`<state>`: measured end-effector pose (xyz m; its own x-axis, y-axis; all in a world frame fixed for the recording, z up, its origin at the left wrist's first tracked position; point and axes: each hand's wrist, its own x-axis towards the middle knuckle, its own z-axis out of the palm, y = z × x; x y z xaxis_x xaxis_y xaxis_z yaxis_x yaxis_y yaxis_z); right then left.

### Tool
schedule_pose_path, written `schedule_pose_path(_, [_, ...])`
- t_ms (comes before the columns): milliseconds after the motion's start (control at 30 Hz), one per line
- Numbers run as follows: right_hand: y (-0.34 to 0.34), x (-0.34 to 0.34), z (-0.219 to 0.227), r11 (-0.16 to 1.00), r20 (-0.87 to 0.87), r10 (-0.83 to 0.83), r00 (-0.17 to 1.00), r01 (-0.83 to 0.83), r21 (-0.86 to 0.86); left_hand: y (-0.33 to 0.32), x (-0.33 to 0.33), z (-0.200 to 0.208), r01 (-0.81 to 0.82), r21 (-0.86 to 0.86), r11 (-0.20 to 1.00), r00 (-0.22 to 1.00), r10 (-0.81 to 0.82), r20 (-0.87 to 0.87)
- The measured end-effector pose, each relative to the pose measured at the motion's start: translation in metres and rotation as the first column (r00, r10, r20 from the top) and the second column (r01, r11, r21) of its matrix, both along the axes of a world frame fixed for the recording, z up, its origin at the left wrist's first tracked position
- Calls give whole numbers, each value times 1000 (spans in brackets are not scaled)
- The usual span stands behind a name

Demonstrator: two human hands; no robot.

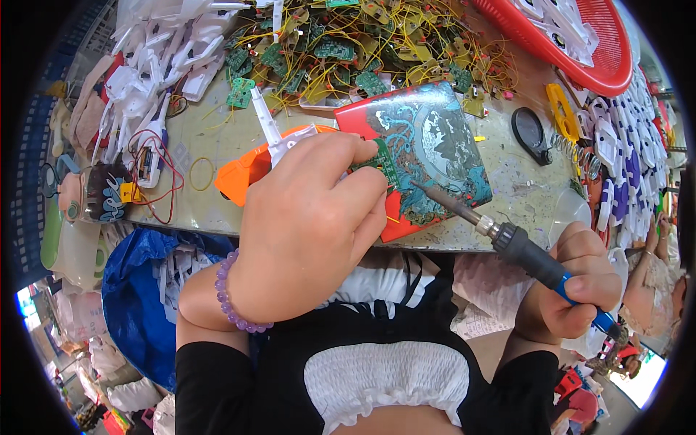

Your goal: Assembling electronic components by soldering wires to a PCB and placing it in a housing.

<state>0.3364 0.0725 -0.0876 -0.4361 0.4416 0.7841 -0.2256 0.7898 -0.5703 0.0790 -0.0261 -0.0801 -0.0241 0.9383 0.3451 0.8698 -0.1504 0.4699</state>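
Observation:
My left hand (312, 206) reaches over the table edge, fingers closed on a small green circuit board (387, 164). The board lies over a red box (449, 138) with a worn picture on its top. In my right hand (580, 279) is a soldering iron (518, 246) with a blue and black handle. Its tip points left, close to the board; whether they touch I cannot tell. Under and behind my left hand are an orange plastic part (239, 176) and a white plastic part (265, 119), both partly hidden.
Circuit boards with yellow wires (348, 43) are heaped at the back. White plastic parts (163, 65) pile up at the left, and a red basket (616, 72) stands back right. A magnifier (529, 134) and a coil-spring holder (576, 154) lie at right. A blue bag (130, 290) hangs below the edge.

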Motion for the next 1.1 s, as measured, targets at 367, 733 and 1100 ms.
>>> schedule_pose_path(367, [16, -9, 6, 978, 100, 181, 978, -190, 84, 0, 2, 2, -17, -34, 999, 1000, 17, 1])
schedule_pose_path(733, [17, -12, 6, 976, 105, 181, 978, -192, 107, 0, 3, 3, -24, -55, 998, 1000, 25, 10])
schedule_pose_path(1100, [20, -12, 5, 971, 119, 206, 971, -217, 97, 1, 5, 1, -32, -43, 999, 999, 32, 4])
